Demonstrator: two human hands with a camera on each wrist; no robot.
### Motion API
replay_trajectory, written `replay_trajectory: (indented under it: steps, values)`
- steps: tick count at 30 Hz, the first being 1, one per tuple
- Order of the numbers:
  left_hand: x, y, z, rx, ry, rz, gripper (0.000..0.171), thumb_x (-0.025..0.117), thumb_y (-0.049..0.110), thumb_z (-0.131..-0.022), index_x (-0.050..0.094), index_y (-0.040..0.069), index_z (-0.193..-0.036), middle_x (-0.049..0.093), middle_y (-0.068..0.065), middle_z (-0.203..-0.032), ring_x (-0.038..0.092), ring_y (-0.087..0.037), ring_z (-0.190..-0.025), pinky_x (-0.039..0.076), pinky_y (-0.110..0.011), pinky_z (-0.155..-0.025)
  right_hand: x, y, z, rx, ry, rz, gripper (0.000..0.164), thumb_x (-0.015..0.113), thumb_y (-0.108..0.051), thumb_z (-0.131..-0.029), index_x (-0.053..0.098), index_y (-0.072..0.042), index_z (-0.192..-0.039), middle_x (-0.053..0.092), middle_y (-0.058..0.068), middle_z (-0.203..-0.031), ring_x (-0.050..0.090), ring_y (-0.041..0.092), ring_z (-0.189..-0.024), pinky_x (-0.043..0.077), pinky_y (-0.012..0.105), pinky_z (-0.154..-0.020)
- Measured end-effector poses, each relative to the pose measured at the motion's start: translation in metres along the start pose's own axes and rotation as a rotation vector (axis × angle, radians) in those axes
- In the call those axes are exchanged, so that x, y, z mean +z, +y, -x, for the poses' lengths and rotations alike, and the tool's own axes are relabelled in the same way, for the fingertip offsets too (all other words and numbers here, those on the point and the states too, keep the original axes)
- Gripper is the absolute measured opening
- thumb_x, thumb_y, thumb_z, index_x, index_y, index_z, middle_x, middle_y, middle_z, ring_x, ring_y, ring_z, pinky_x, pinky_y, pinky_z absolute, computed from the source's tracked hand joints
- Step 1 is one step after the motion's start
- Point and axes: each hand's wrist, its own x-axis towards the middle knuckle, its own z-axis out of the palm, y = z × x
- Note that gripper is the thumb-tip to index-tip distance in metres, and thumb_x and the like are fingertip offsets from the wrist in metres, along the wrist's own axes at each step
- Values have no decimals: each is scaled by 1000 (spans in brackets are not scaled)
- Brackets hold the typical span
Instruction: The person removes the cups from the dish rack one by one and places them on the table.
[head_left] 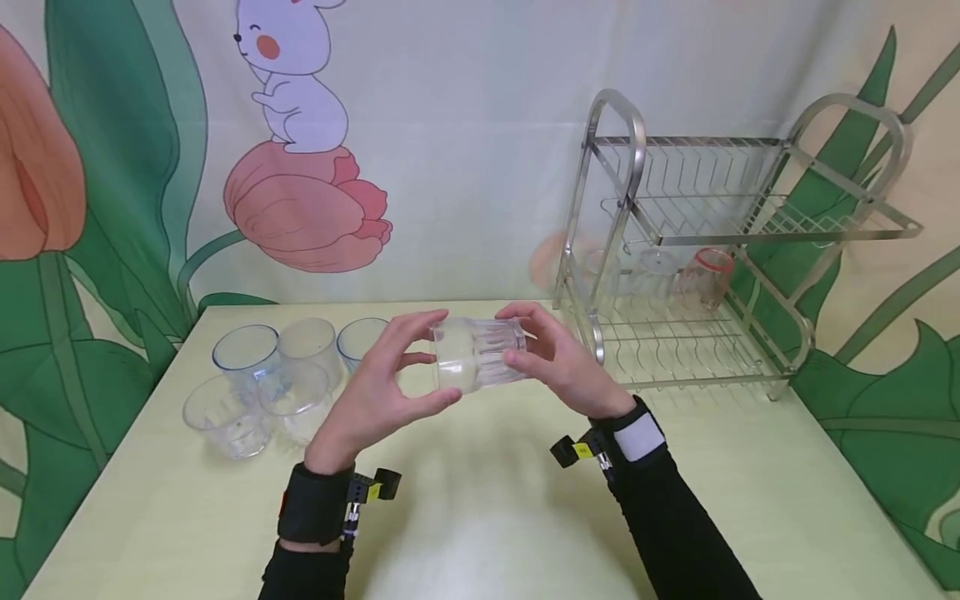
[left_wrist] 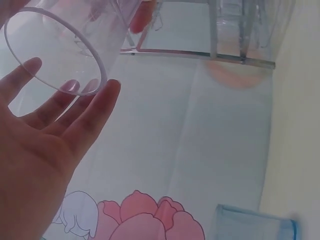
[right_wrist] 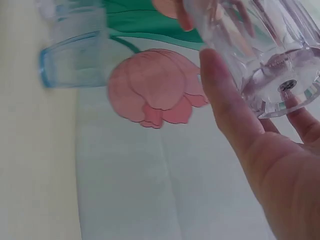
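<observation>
Both hands hold a clear drinking glass point(head_left: 480, 354) sideways above the table, its mouth to the left and its fluted base to the right. At the rim, the thumb and fingertips of my left hand point(head_left: 367, 387) bracket the glass; the left wrist view shows fingertips touching the rim point(left_wrist: 101, 70). Around the base end, my right hand point(head_left: 558, 367) grips with thumb and fingers. A small dark mark shows on the glass base point(right_wrist: 272, 97) in the right wrist view. Just left of my left hand stand several glasses, among them a blue-rimmed glass point(head_left: 246, 354) and a clear glass point(head_left: 228, 425).
A two-tier metal dish rack point(head_left: 750, 242) stands at the back right of the pale table point(head_left: 465, 517). On its lower tier are a red-rimmed glass point(head_left: 708, 279) and clear glasses point(head_left: 652, 279). A printed cloth point(head_left: 465, 167) hangs behind the table.
</observation>
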Motion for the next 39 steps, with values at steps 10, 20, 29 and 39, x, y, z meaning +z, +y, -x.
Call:
replay_trajectory:
  steps: [10, 20, 29, 39]
  values:
    - [-11, -24, 14, -31, -110, -176, 79, 84, 32, -78, 44, 26, -146, 44, 3, -137, 51, -17, -117, 50, -38, -93, 0, 9, 15, 123, -184, 353, 82, 68, -16, -94, 14, -26, -156, 23, -2, -156, 39, 24, -135, 42, 41, -104]
    - [-25, -31, 29, -105, -202, -375, 79, 84, 36, -76, 47, 27, -145, 46, 1, -133, 56, -22, -101, 51, -42, -82, -31, -6, 47, 224, -218, 669, 81, 71, -36, -91, 22, -28, -155, 28, -8, -154, 33, 16, -138, 37, 44, -106]
    - [-41, -38, 37, -185, -285, -524, 80, 85, 39, -75, 48, 24, -145, 46, -4, -132, 54, -28, -112, 52, -43, -84, -76, -34, 61, 266, -220, 809, 70, 70, -41, -90, 39, -19, -148, 38, 2, -149, 39, 24, -133, 40, 53, -102]
    - [-52, -41, 37, -225, -358, -604, 79, 82, 42, -77, 48, 24, -146, 48, -5, -129, 52, -24, -109, 52, -42, -80, -118, -52, 59, 298, -180, 829, 45, 66, -19, -95, 51, -8, -136, 51, 9, -135, 45, 28, -125, 42, 54, -100]
